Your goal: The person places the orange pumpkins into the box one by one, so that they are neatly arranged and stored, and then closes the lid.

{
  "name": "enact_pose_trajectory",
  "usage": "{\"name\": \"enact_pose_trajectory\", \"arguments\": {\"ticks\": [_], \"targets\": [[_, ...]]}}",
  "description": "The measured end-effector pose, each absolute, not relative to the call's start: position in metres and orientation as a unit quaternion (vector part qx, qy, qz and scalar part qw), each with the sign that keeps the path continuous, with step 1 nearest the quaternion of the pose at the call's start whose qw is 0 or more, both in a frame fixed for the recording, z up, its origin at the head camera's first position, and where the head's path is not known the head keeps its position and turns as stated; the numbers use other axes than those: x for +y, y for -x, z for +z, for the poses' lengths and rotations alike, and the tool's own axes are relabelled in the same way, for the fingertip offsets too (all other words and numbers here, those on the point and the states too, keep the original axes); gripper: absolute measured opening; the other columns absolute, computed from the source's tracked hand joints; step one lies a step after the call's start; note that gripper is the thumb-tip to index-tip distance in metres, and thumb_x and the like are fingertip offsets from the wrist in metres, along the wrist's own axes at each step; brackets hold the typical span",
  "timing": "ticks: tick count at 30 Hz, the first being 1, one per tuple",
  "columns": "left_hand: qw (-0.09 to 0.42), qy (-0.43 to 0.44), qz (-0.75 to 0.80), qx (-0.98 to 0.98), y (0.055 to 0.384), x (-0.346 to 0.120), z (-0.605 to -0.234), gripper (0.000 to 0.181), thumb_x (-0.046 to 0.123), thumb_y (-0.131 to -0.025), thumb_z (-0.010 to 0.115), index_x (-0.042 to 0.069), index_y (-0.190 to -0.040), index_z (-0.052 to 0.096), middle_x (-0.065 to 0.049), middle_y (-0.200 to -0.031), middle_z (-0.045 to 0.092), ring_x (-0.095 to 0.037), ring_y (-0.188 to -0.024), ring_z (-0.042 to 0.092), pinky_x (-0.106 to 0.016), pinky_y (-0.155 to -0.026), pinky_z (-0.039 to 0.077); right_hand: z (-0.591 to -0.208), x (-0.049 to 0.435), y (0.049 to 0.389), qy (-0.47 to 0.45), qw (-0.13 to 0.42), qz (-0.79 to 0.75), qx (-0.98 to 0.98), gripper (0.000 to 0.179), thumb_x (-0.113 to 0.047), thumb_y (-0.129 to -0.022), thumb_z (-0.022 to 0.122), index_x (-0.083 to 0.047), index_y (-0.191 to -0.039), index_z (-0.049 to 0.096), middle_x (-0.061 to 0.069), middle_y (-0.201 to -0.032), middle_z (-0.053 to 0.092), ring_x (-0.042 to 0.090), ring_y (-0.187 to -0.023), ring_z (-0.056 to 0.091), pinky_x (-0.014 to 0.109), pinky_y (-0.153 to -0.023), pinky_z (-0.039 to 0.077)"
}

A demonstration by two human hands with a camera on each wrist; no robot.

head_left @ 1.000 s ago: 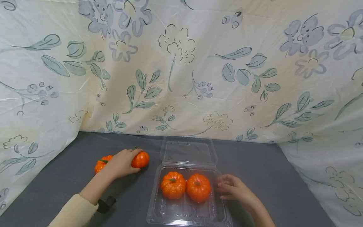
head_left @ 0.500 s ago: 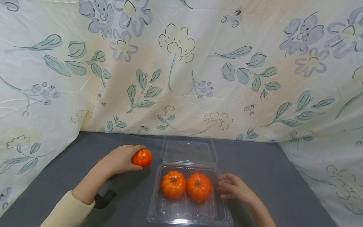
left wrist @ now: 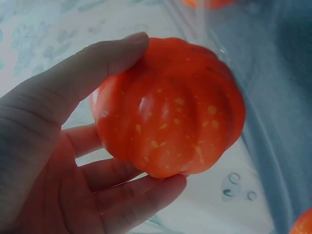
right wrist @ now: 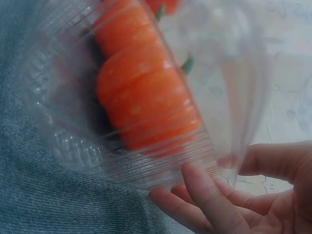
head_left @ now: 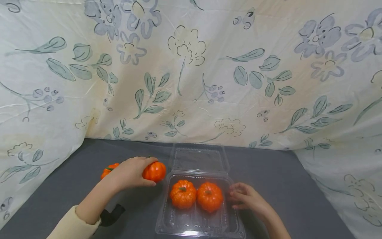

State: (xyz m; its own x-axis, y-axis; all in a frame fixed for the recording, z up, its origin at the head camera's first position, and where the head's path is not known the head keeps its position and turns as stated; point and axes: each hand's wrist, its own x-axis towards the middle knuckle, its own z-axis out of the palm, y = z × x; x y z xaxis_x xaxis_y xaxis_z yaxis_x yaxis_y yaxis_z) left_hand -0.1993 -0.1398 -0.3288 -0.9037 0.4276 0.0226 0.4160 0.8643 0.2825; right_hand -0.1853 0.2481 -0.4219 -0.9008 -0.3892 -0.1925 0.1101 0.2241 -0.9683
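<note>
My left hand [head_left: 132, 174] holds a small orange pumpkin [left wrist: 170, 107] with yellow specks, thumb on one side and fingers curled round the other. In the head view this pumpkin is raised just left of a clear plastic clamshell container [head_left: 200, 229], whose lid [head_left: 198, 159] lies back. Two orange pumpkins, a speckled one [head_left: 183, 194] and a smoother one [head_left: 210, 197], sit side by side inside, green stems up. At the container's right side, my right hand [head_left: 249, 200] grips the rim; the right wrist view has the fingers against the outer wall and the thumb near the flange.
Another orange pumpkin [head_left: 109, 170] lies on the dark grey tablecloth [head_left: 286, 186] behind my left hand, partly hidden by it. A black strap [head_left: 111, 215] shows under the left forearm. Floral fabric [head_left: 191, 73] hangs at the back and sides.
My left hand has lifted its pumpkin and carried it rightward, closer to the container, lowering slightly in the last half second. My right hand has stayed at the container's right side.
</note>
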Motion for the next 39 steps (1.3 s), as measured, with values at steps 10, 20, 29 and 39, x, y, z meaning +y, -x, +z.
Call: {"name": "enact_pose_trajectory", "arguments": {"ticks": [10, 20, 29, 39], "targets": [[0.037, -0.263, 0.167, 0.95, 0.184, -0.123, -0.322, 0.064, 0.039, -0.068, 0.078, 0.015, -0.122, 0.055, -0.003, -0.106, 0.063, -0.019, -0.089, 0.057, -0.037, -0.072, 0.048, -0.421, 0.248, 0.185, 0.093, 0.201, -0.617, 0.755, 0.042, -0.01, -0.091, 0.053, 0.02, -0.116, 0.037, 0.016, -0.104, 0.06, 0.034, -0.099, 0.061, 0.04, -0.074, 0.054], [0.05, -0.297, 0.191, 0.934, 0.172, -0.109, -0.319, 0.056, 0.042, -0.068, 0.077, 0.019, -0.113, 0.052, 0.005, -0.094, 0.061, -0.011, -0.078, 0.054, -0.028, -0.064, 0.047, -0.421, 0.248, 0.184, 0.095, 0.201, -0.62, 0.753, 0.042, -0.009, -0.092, 0.053, 0.021, -0.116, 0.036, 0.019, -0.106, 0.06, 0.036, -0.1, 0.06, 0.04, -0.074, 0.053], [0.055, -0.302, 0.187, 0.933, 0.167, -0.103, -0.326, 0.057, 0.044, -0.067, 0.077, 0.019, -0.112, 0.054, 0.006, -0.094, 0.062, -0.01, -0.077, 0.055, -0.028, -0.064, 0.048, -0.421, 0.247, 0.185, 0.095, 0.2, -0.62, 0.753, 0.043, -0.009, -0.092, 0.052, 0.021, -0.117, 0.036, 0.017, -0.106, 0.059, 0.036, -0.1, 0.06, 0.04, -0.074, 0.053], [0.055, -0.324, 0.189, 0.925, 0.161, -0.096, -0.333, 0.059, 0.046, -0.068, 0.076, 0.017, -0.115, 0.056, 0.003, -0.097, 0.062, -0.011, -0.081, 0.056, -0.029, -0.067, 0.049, -0.42, 0.246, 0.185, 0.098, 0.199, -0.619, 0.753, 0.043, -0.009, -0.092, 0.052, 0.022, -0.117, 0.035, 0.018, -0.106, 0.059, 0.035, -0.099, 0.061, 0.04, -0.074, 0.054]]}}
